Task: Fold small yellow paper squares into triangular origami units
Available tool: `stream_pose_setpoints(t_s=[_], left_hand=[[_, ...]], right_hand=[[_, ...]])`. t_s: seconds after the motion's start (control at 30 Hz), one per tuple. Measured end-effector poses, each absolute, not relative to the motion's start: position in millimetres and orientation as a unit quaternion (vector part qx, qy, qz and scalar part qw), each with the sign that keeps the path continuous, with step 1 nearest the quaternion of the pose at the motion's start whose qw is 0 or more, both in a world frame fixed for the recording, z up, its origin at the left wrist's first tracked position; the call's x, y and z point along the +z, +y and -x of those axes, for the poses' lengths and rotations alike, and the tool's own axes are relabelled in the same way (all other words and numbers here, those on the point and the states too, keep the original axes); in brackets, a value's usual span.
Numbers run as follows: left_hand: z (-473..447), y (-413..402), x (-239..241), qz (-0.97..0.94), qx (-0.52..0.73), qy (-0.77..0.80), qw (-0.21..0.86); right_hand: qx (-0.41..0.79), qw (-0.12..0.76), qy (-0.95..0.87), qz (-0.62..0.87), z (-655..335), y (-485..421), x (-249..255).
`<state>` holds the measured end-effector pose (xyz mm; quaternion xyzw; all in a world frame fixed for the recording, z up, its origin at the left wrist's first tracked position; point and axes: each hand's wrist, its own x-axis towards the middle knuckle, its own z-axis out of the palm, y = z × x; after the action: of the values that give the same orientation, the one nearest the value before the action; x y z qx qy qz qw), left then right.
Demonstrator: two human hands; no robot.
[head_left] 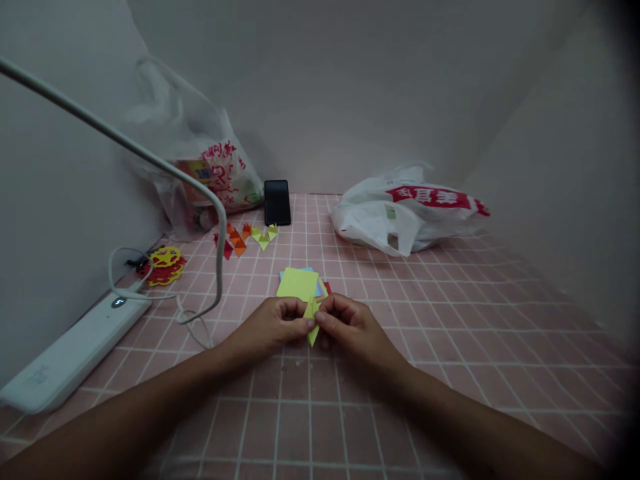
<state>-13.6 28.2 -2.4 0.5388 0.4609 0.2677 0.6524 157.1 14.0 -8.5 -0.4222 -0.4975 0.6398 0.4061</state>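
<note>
A small piece of folded yellow origami paper (312, 333) is pinched between my two hands above the tiled-pattern table. My left hand (273, 323) grips its left side with thumb and forefinger. On the other side, my right hand (353, 327) holds its right edge with the fingertips closed. The paper has a narrow pointed shape, tip downward. Just beyond my hands lies a stack of square coloured paper (298, 283), a yellow sheet on top with blue, purple and red edges showing. Folded origami pieces in orange (239, 243) and in yellow (264, 239) sit farther back on the left.
A black phone (277, 203) leans at the back. White plastic bags stand at back left (227, 173) and back right (380, 213). A white power strip (75, 353) with a cable, red and yellow cut-outs (163, 265) and a bent white rod (150, 159) occupy the left.
</note>
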Motion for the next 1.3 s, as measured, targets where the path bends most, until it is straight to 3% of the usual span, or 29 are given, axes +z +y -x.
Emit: stream_pose_setpoints(t_s=[0.67,1.3], left_hand=[[10.1,26.2,-2.6,-0.543,0.237,0.409,0.694],[10.9,20.9,-0.6,-0.648,0.273,0.453,0.547]], right_hand=[[0.633,0.438,-0.46,0.442,-159.6,15.7,-11.3],[0.591,0.488,-0.458,0.45,-161.4,17.4,-11.5]])
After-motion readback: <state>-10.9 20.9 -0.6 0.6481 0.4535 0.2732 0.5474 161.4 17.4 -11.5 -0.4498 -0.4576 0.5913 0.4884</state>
